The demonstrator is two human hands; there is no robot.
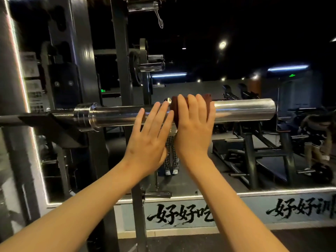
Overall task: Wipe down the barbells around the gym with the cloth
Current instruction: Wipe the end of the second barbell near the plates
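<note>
A wall mirror (236, 57) with a lit rim fills the background. It reflects a dim gym with benches, ceiling lights and a person (316, 139) bending over a loaded bar at the right edge. In front of the mirror stands a dark steel rack (121, 51), with weight plates (142, 59) on pegs up its upright.

The barbell (245, 109) lies level across the rack, its long axis running left to right. Its dark shaft enters from the left edge, and after a stepped collar (85, 115) comes the chrome sleeve. The sleeve's free end points right, past the rack.

On the wall under the mirror, black brush writing reads "好好吃" (180, 214). Further right it reads "好好训" (300, 209), the last character cut by the frame. Printed sheets (33, 88) at the left carry code-like patterns too blurred to read. Two small green signs (292, 75) in the reflection are too small to read.

Two bare forearms reach up from the bottom. The right hand (194, 128) holds the cloth (174, 108), dark brown, around the middle of the sleeve. Its fingers lie over the cloth and bend across the top, and its thumb is hidden. The left hand (149, 140) is flat with straight, slightly spread fingers. Its fingertips rest on the bare chrome just left of the cloth, beside the right hand
</note>
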